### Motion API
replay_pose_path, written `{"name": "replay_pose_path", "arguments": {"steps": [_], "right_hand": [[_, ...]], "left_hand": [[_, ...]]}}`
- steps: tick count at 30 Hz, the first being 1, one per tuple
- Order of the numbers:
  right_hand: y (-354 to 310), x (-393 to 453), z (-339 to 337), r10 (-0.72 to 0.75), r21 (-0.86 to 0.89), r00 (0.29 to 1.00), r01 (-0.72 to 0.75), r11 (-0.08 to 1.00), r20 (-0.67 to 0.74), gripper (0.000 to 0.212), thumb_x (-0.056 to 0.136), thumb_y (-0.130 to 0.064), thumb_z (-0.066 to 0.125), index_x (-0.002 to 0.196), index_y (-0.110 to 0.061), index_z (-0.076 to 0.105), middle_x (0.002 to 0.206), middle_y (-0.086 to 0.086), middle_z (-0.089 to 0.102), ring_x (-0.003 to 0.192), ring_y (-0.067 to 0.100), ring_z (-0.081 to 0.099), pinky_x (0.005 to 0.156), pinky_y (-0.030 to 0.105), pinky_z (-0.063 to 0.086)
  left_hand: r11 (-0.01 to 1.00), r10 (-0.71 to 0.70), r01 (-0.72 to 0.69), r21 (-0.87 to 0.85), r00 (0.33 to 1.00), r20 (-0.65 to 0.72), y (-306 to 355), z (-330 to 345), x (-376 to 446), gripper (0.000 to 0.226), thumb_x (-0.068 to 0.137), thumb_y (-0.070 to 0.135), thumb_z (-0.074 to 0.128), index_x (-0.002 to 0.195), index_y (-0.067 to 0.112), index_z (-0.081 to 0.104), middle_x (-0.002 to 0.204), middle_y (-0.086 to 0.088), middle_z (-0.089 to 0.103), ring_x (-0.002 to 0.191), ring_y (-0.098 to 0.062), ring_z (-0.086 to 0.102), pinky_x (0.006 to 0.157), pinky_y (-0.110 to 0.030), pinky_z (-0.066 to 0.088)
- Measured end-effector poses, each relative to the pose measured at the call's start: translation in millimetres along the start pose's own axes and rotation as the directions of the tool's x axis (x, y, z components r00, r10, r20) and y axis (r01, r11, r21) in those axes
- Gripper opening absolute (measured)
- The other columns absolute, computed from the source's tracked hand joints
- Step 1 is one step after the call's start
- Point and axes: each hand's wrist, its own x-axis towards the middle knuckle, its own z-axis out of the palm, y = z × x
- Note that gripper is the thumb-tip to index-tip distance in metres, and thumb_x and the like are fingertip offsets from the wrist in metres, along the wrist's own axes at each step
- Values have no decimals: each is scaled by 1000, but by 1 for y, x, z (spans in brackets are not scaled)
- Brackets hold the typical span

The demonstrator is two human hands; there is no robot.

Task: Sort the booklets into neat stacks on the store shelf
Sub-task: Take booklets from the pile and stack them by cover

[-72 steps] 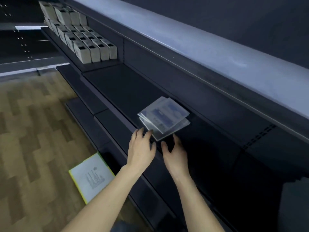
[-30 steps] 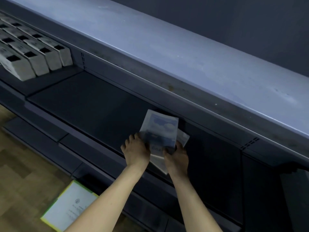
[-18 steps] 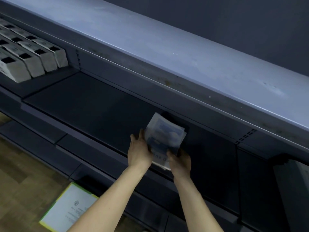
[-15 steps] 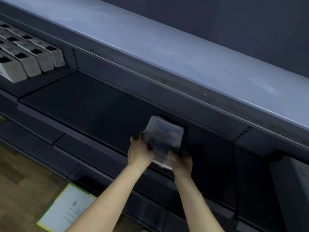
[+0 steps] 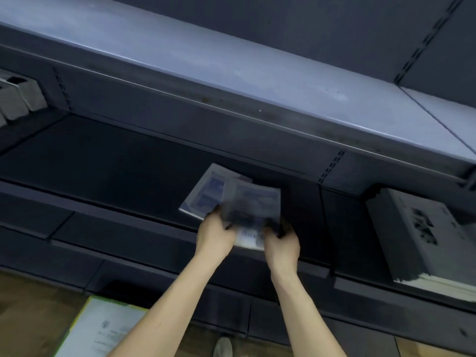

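Observation:
A small bundle of pale booklets with blue print (image 5: 251,204) is held over the front part of the dark store shelf (image 5: 116,171). My left hand (image 5: 215,234) grips the bundle's left lower edge, and my right hand (image 5: 282,243) grips its right lower corner. One booklet (image 5: 206,194) sticks out to the left behind the others, so the bundle is fanned and uneven. The front booklets are blurred by motion. My fingers are partly hidden behind the paper.
A grey stack of printed booklets (image 5: 422,235) lies on the shelf at the right. Grey boxes (image 5: 20,96) stand at the far left. The upper shelf (image 5: 231,73) overhangs closely. A white sheet with a yellow-green edge (image 5: 100,328) lies on the wooden floor.
Both hands reached the loose booklets on the shelf, took hold of them and lifted them upright. Since half a second ago the bundle has fanned out, one booklet sliding left.

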Motion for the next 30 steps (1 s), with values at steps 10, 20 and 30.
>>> {"name": "replay_pose_path", "arguments": {"steps": [10,20,30], "right_hand": [[7,-30,-92,-34,26,985,39,999,-172,6,93,-29,62,98,-27,65,88,-8,70,83,6,66,64,17,45],[18,-48,-190,-80,112,975,105,988,-210,19,95,-32,64,111,-41,59,100,-25,67,93,-15,60,70,5,45],[52,-64,-343,-141,98,959,169,981,-247,15,93,-34,63,107,-31,65,99,-16,70,92,0,63,73,14,45]], "left_hand": [[989,140,-130,-73,978,153,42,51,-40,51,87,19,69,134,18,51,119,1,55,108,-17,56,82,-27,46],[980,189,-169,-106,960,208,89,131,-92,54,84,17,61,134,28,45,128,-3,42,86,2,48,59,-15,38],[968,231,-218,-125,967,106,145,246,-190,59,89,31,61,143,36,38,128,4,42,84,8,48,62,-18,41]]}}
